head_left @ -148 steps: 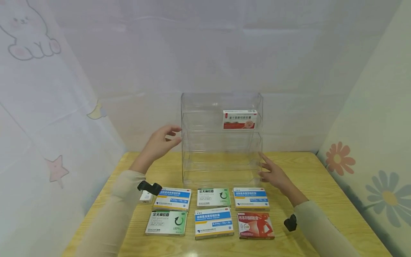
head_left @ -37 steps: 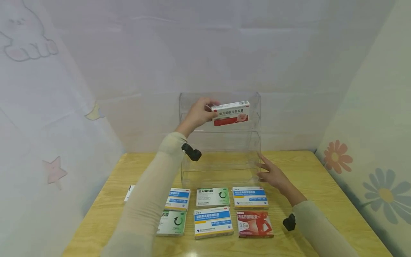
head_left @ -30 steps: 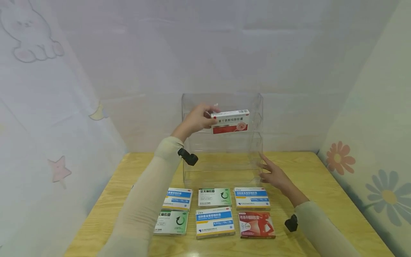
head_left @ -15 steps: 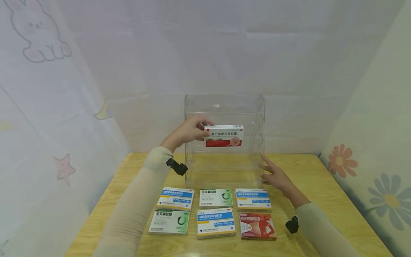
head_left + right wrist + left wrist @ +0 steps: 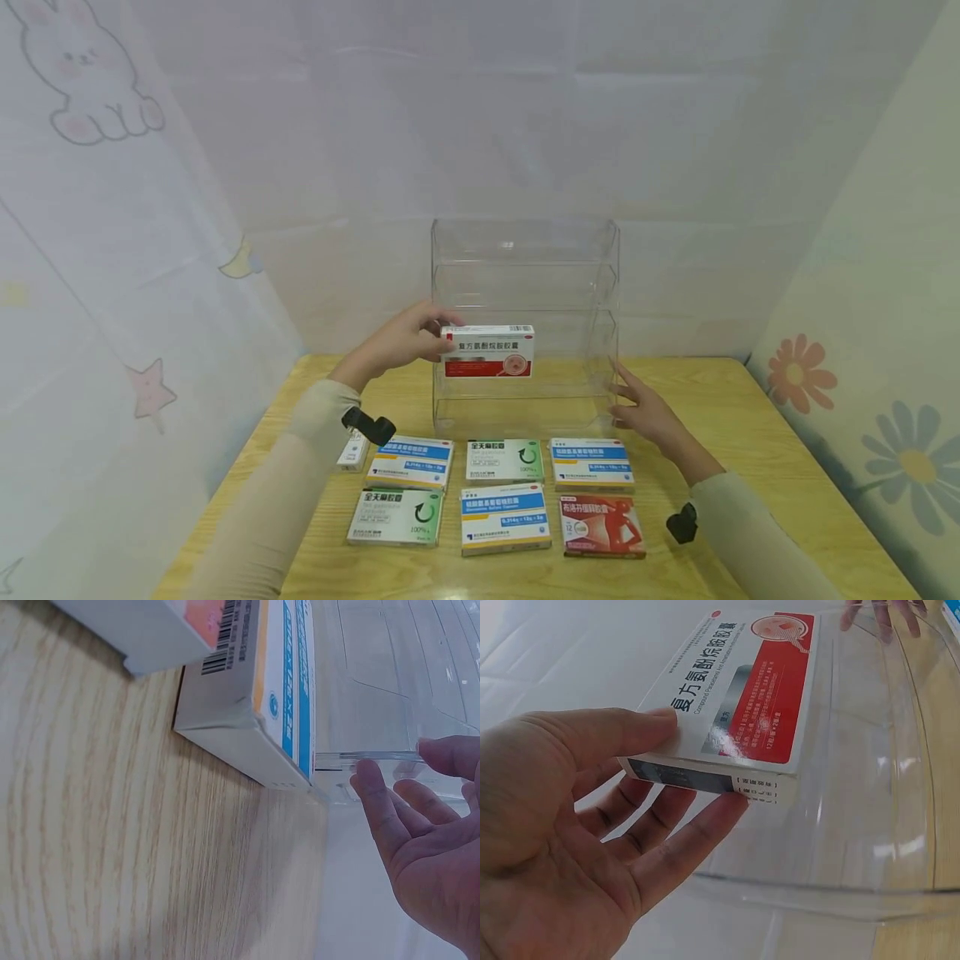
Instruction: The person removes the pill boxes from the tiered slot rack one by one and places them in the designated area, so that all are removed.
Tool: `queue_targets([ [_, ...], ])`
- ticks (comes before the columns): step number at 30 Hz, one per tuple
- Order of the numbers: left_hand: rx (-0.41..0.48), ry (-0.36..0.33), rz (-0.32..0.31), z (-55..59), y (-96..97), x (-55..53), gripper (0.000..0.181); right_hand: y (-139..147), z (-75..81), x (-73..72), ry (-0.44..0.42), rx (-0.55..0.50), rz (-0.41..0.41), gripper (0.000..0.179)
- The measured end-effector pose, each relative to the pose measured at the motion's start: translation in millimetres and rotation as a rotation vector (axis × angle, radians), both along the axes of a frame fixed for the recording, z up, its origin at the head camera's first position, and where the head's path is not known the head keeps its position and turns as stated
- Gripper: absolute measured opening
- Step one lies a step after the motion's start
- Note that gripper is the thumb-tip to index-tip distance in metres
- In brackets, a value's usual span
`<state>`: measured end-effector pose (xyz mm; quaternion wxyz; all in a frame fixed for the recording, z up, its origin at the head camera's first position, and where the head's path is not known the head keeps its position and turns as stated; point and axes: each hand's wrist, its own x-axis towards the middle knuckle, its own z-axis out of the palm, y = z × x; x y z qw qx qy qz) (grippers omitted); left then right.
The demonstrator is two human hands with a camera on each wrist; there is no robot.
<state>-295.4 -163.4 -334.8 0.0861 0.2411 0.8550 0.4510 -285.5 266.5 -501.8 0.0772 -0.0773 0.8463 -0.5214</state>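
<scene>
My left hand (image 5: 408, 337) pinches a white-and-red medicine box (image 5: 487, 357) by its left end, thumb on the printed front and fingers at the end and back. Held upright, the box overlaps the lower middle of a clear tiered display rack (image 5: 525, 283) in the head view. The left wrist view shows the thumb and curled fingers around the carton (image 5: 761, 697). My right hand (image 5: 648, 417) grips the rack's right side low down. Seen from the right wrist, its thumb and fingertips lie on either side of the clear side panel (image 5: 360, 757).
In front of the rack, medicine boxes lie in two rows: blue-and-white ones (image 5: 591, 464), green-and-white ones (image 5: 393, 517) and a red one (image 5: 602, 527). A small white box (image 5: 352, 454) lies at the far left, partly behind the left wrist's camera. A cloth wall backs the wooden table (image 5: 697, 392).
The left hand has taken the white-and-red box from the rack's upper right tier and moved it down and left. The right hand has stayed at the rack's side.
</scene>
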Motion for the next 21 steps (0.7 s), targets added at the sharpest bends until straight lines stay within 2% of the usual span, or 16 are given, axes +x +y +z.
queue_targets([
  [11,-0.011,-0.062,0.019,-19.1,-49.0,14.2,0.037,2,-0.4,0.4,0.005,-0.012,0.006,0.086],
  [21,-0.039,-0.117,0.019,-27.1,-82.6,27.0,0.038,2,-1.1,-0.8,-0.002,-0.019,0.019,0.085],
])
